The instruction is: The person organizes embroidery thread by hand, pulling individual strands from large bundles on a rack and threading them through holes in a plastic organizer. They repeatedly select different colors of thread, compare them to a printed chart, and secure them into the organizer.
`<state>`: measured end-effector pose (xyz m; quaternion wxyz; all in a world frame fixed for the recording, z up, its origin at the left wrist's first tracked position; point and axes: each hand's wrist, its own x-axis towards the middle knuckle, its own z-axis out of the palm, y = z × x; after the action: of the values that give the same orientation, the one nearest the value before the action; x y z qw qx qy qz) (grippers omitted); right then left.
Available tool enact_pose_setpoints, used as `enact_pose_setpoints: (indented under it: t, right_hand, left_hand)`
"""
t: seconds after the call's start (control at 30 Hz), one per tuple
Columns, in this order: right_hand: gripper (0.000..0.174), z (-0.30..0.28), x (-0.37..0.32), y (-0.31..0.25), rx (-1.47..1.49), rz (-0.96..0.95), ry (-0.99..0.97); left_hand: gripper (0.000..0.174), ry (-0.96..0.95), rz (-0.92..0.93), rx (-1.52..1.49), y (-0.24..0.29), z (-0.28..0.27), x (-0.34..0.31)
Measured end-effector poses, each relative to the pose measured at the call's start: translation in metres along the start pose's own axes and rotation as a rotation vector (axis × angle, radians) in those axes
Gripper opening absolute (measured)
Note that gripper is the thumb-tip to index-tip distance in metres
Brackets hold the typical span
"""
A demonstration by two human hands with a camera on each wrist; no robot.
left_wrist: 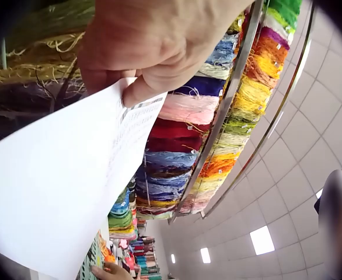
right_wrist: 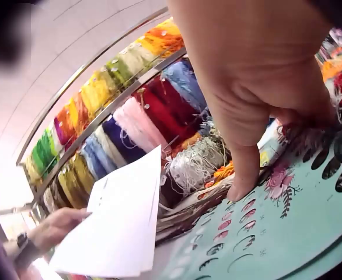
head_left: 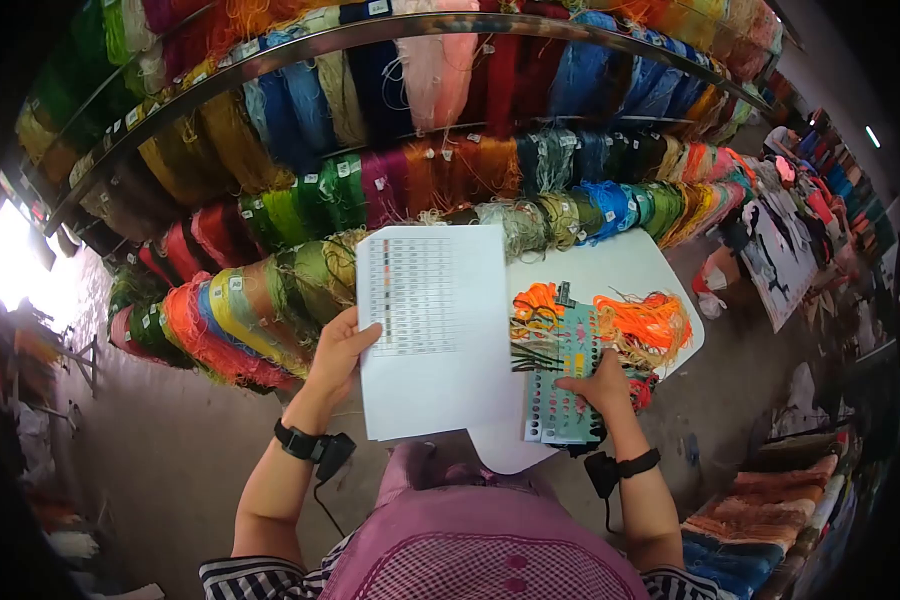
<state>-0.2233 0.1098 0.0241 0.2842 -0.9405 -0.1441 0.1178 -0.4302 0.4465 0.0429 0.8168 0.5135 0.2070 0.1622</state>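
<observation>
My left hand (head_left: 336, 352) (left_wrist: 159, 44) pinches the left edge of white sheets (head_left: 432, 392) (left_wrist: 48, 169) (right_wrist: 115, 219), thumb on top beside a printed table with small colour marks. To the right, my right hand (head_left: 604, 388) (right_wrist: 264, 81) grips a pale green card (head_left: 548, 425) (right_wrist: 302, 224), thumb across its face and other fingers mostly hidden. The card has rows of holes and printed flowers. Orange threads (head_left: 650, 326) fan out from its right side, and dark strands lie at its left. Sheets and card are held side by side.
A white board (head_left: 625, 258) lies beneath the card. Coloured thread skeins (head_left: 415, 182) hang on metal rails (head_left: 450, 22) ahead. More skeins (head_left: 770, 510) lie at the lower right. A table (head_left: 770, 262) with threads and a person (head_left: 781, 140) are at the far right.
</observation>
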Motion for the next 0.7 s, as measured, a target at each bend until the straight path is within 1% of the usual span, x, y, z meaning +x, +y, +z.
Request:
enact_pose_setpoints:
  t: [0.03,0.07,0.13,0.17,0.23,0.27,0.33,0.37,0.4,0.43,0.47,0.5,0.53,0.57,0.63,0.67,0.7]
  right_hand:
    - [0.072,-0.002,0.004,0.004,0.133,0.080,-0.126]
    - [0.072,0.001,0.009,0.012,0.131,0.081,-0.123]
    - [0.062,0.005,0.016,0.019,0.520,-0.033,-0.221]
    - [0.062,0.004,0.017,0.022,0.519,-0.033,-0.221]
    - [0.059,-0.011,0.011,0.005,0.934,0.033,-0.390]
    - [0.058,-0.019,0.020,0.016,0.959,0.010,-0.428]
    - [0.054,-0.061,0.024,0.014,1.164,0.059,-0.272]
    - [0.051,-0.090,0.022,0.005,1.252,0.041,-0.186]
    - [0.050,-0.107,0.042,0.034,1.193,-0.065,-0.092]
    - [0.056,-0.139,0.042,0.030,1.156,-0.129,-0.042]
    - [0.052,-0.162,0.048,0.035,1.151,-0.200,0.028]
    - [0.043,-0.185,0.053,0.037,1.131,-0.290,0.108]
    - [0.042,-0.204,0.057,0.038,1.147,-0.314,0.189]
    - [0.042,-0.220,0.058,0.039,1.200,-0.327,0.193]
    - [0.047,-0.230,0.060,0.035,1.205,-0.326,0.193]
    - [0.047,-0.225,0.065,0.038,1.212,-0.330,0.178]
    - [0.052,-0.215,0.070,0.042,1.208,-0.319,0.104]
  left_hand:
    - [0.031,-0.007,-0.001,-0.001,-0.002,-0.006,-0.002]
    - [0.031,0.015,-0.006,0.013,-0.003,-0.011,-0.004]
    - [0.031,0.062,-0.022,-0.005,-0.003,-0.011,-0.009]
    - [0.031,0.062,-0.021,-0.006,-0.005,-0.012,-0.011]
    - [0.030,0.074,-0.023,0.030,-0.007,-0.013,-0.013]
    - [0.030,0.078,-0.018,0.027,-0.007,-0.011,-0.014]
    - [0.030,0.077,-0.054,0.025,-0.005,-0.003,-0.019]
    - [0.030,0.088,-0.047,0.023,-0.008,0.000,-0.019]
    - [0.030,0.081,-0.047,0.030,-0.013,0.002,-0.019]
    - [0.030,0.074,-0.048,0.039,-0.017,0.005,-0.019]
    - [0.030,0.085,-0.041,0.042,-0.021,0.011,-0.017]
    - [0.029,0.083,-0.048,0.104,-0.025,0.021,-0.015]
    - [0.028,0.082,-0.057,0.165,-0.031,0.031,-0.012]
    - [0.028,0.092,-0.053,0.167,-0.038,0.043,-0.007]
    - [0.027,0.097,-0.065,0.200,-0.053,0.072,0.006]
    - [0.026,0.128,-0.063,0.184,-0.065,0.086,0.016]
    - [0.026,0.142,-0.058,0.189,-0.077,0.100,0.027]
